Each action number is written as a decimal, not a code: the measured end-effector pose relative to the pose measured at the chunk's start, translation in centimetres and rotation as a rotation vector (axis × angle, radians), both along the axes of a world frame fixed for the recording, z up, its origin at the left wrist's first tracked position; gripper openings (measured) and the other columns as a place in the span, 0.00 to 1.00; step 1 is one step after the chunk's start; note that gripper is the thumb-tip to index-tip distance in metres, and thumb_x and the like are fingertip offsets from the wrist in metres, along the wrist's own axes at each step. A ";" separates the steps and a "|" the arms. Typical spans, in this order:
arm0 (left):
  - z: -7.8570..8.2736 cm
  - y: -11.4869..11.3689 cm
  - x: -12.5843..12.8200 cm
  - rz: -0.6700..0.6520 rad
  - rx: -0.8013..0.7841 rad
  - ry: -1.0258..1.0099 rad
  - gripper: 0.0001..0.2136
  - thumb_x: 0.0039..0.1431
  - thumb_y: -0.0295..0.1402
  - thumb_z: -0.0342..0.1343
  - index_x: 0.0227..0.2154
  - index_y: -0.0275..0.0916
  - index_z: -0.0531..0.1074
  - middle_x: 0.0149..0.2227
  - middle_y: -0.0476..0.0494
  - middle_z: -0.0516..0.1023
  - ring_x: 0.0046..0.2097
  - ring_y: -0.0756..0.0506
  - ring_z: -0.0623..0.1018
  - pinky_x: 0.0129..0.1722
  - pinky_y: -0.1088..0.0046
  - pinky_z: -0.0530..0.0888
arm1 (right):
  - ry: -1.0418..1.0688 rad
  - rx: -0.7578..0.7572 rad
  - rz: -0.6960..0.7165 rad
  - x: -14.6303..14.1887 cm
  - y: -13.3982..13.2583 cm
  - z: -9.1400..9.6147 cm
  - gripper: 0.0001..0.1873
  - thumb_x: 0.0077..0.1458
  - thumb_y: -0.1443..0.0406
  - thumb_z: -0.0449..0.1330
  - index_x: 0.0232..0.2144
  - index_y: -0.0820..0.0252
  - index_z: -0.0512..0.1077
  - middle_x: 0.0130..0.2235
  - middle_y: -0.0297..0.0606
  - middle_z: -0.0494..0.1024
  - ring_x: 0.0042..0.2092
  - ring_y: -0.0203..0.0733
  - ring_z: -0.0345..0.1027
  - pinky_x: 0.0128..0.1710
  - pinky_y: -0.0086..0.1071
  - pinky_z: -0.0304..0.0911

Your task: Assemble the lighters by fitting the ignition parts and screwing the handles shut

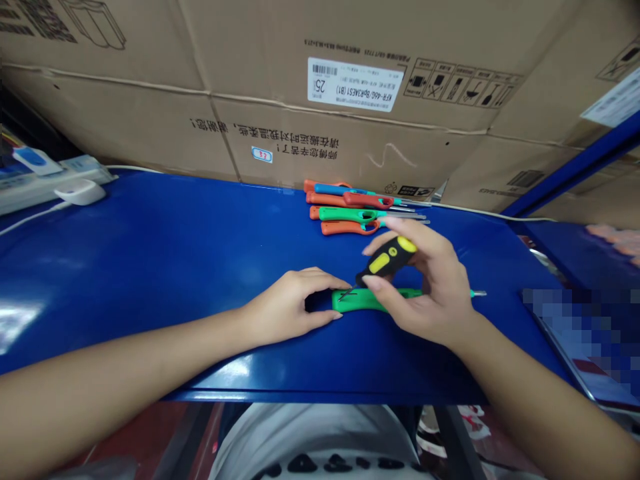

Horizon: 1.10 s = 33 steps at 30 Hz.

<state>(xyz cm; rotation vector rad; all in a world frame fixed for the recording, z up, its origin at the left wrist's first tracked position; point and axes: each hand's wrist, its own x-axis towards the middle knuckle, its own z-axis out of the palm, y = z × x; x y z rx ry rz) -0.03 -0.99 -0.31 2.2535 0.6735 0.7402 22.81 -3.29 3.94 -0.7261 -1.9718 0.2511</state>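
Observation:
A green long-necked lighter [367, 300] lies flat on the blue table [200, 247], its metal tip pointing right. My left hand [290, 303] pinches the left end of its handle between thumb and fingers. In my right hand [435, 287] is a black and yellow screwdriver [383, 260], held at a slant by the handle. Its thin shaft points down and left, with the tip at the slot near the handle's end; whether it is inserted I cannot tell. My right hand covers the lighter's trigger and part of its neck.
Several orange, green, red and blue lighters [345, 213] lie grouped behind my hands. Cardboard boxes [270, 80] wall the back of the table. A power strip [85, 170] with a white plug and cable is at the left. A blue metal post [575, 163] slants at the right.

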 end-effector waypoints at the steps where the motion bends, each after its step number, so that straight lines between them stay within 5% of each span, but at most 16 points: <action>1: 0.0 0.0 0.0 0.000 0.000 0.001 0.17 0.59 0.29 0.65 0.52 0.40 0.75 0.48 0.42 0.82 0.49 0.43 0.80 0.51 0.67 0.76 | 0.018 -0.060 0.030 -0.1 0.0 0.1 0.38 0.58 0.68 0.65 0.67 0.46 0.58 0.51 0.41 0.78 0.34 0.41 0.74 0.28 0.36 0.76; 3: -0.1 0.0 -0.1 -0.004 0.001 0.001 0.18 0.59 0.29 0.65 0.52 0.39 0.75 0.49 0.42 0.82 0.50 0.43 0.80 0.52 0.67 0.76 | 0.061 -0.128 0.034 -0.1 0.0 0.2 0.35 0.61 0.68 0.63 0.66 0.47 0.59 0.49 0.41 0.78 0.35 0.42 0.75 0.29 0.35 0.76; 8: -0.1 0.0 0.0 -0.029 0.018 -0.009 0.17 0.60 0.29 0.64 0.52 0.39 0.75 0.49 0.42 0.82 0.50 0.44 0.79 0.53 0.66 0.75 | 0.030 0.084 -0.160 0.1 0.3 0.0 0.31 0.55 0.60 0.70 0.60 0.46 0.68 0.48 0.39 0.79 0.30 0.39 0.73 0.25 0.34 0.73; 13: 0.0 0.0 0.0 -0.037 0.015 -0.003 0.16 0.61 0.28 0.64 0.52 0.38 0.75 0.49 0.42 0.82 0.50 0.44 0.79 0.53 0.66 0.75 | 0.023 -0.197 -0.079 0.2 0.7 0.1 0.26 0.72 0.58 0.46 0.70 0.44 0.53 0.49 0.39 0.80 0.29 0.37 0.74 0.26 0.34 0.74; 15: 0.0 0.0 0.0 -0.045 0.012 -0.006 0.16 0.60 0.28 0.64 0.52 0.38 0.75 0.48 0.42 0.82 0.50 0.44 0.79 0.53 0.66 0.75 | 0.028 -0.159 -0.089 0.3 0.9 0.2 0.25 0.71 0.60 0.50 0.68 0.45 0.58 0.49 0.38 0.80 0.29 0.37 0.75 0.26 0.33 0.74; 18: 0.1 0.0 0.0 -0.058 0.011 -0.007 0.16 0.61 0.28 0.64 0.52 0.37 0.75 0.48 0.42 0.82 0.50 0.44 0.79 0.53 0.67 0.74 | 0.050 0.111 -0.218 0.5 1.1 0.2 0.21 0.61 0.61 0.65 0.57 0.47 0.72 0.46 0.37 0.81 0.32 0.39 0.75 0.26 0.32 0.73; 20: 0.1 0.0 0.0 -0.062 0.011 -0.005 0.16 0.61 0.28 0.64 0.52 0.37 0.75 0.49 0.42 0.81 0.51 0.44 0.79 0.54 0.67 0.74 | 0.047 0.219 -0.273 0.5 1.0 0.0 0.18 0.61 0.62 0.65 0.53 0.48 0.75 0.43 0.37 0.82 0.32 0.39 0.74 0.27 0.33 0.72; 25: 0.0 0.0 0.0 -0.065 0.026 -0.006 0.15 0.61 0.29 0.64 0.51 0.35 0.76 0.48 0.41 0.81 0.50 0.44 0.79 0.54 0.66 0.74 | 0.071 -0.012 -0.119 0.1 0.5 -0.5 0.23 0.71 0.64 0.47 0.65 0.48 0.63 0.46 0.39 0.80 0.27 0.37 0.73 0.25 0.35 0.72; 27: 0.0 0.0 0.0 -0.063 0.034 -0.012 0.15 0.61 0.29 0.64 0.50 0.36 0.76 0.48 0.41 0.81 0.50 0.44 0.79 0.54 0.66 0.74 | 0.091 -0.004 -0.137 0.1 0.3 -0.5 0.24 0.69 0.63 0.52 0.65 0.48 0.62 0.48 0.41 0.80 0.29 0.38 0.74 0.25 0.35 0.73; 30: 0.0 0.0 0.0 -0.070 0.039 -0.008 0.15 0.62 0.29 0.63 0.51 0.36 0.75 0.49 0.41 0.81 0.51 0.44 0.79 0.54 0.66 0.74 | 0.091 0.201 -0.272 0.3 -0.2 -0.4 0.25 0.58 0.62 0.67 0.57 0.48 0.72 0.44 0.38 0.82 0.31 0.40 0.76 0.26 0.34 0.73; 33: 0.0 0.0 0.0 -0.074 0.032 0.009 0.16 0.62 0.29 0.63 0.52 0.36 0.75 0.49 0.40 0.81 0.51 0.44 0.78 0.54 0.66 0.74 | 0.016 0.310 -0.275 0.6 -0.7 0.0 0.22 0.59 0.61 0.67 0.56 0.51 0.74 0.39 0.37 0.83 0.32 0.41 0.77 0.29 0.35 0.74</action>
